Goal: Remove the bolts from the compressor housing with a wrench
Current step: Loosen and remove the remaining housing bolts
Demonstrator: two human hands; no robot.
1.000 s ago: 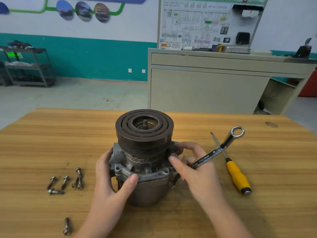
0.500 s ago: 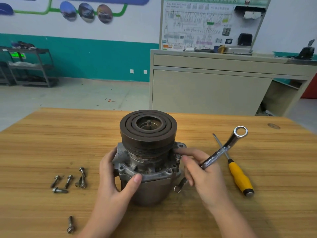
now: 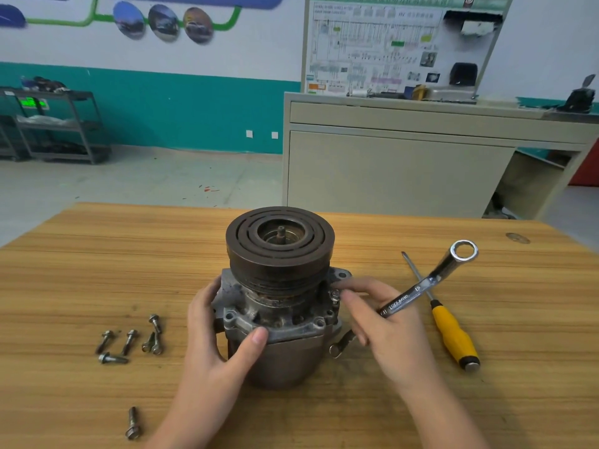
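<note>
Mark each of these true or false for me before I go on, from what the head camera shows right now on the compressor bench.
1. The left hand grips the compressor housing. True.
2. The wrench lies untouched on the table. False: the right hand holds it.
3. The loose bolts lie left of the housing. True.
4. The screwdriver has a red handle. False: it is yellow.

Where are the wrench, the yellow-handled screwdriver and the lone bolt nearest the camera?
wrench (image 3: 464, 251): head view, on its ring end.
yellow-handled screwdriver (image 3: 453, 335): head view, on the handle.
lone bolt (image 3: 132, 422): head view, on its shank.
</note>
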